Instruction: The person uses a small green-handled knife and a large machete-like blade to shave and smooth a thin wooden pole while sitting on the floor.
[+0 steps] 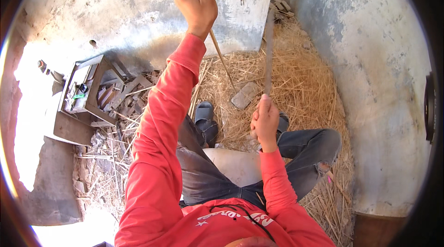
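Observation:
High at the top of the view, my left hand (196, 4) is closed round a thin, straight, light-brown stick (218, 48). The stick slants down to the right, and its lower end comes down at the near-left edge of a grey brick-like block (245, 95) lying in straw. My right hand (265, 124), lower and to the right, grips the handle of a long knife (269, 57). Its narrow grey blade points up and away from me, smeared by motion, to the right of the stick and apart from it. Most of the handle is hidden in my fist.
Straw and split sticks (305, 80) cover the floor between pale worn walls (370, 85). A wooden box-like stand (71, 124) with small items and scrap wood sits at the left. My sandalled feet (206, 122) flank the block. A pale rounded surface (233, 166) shows between my legs.

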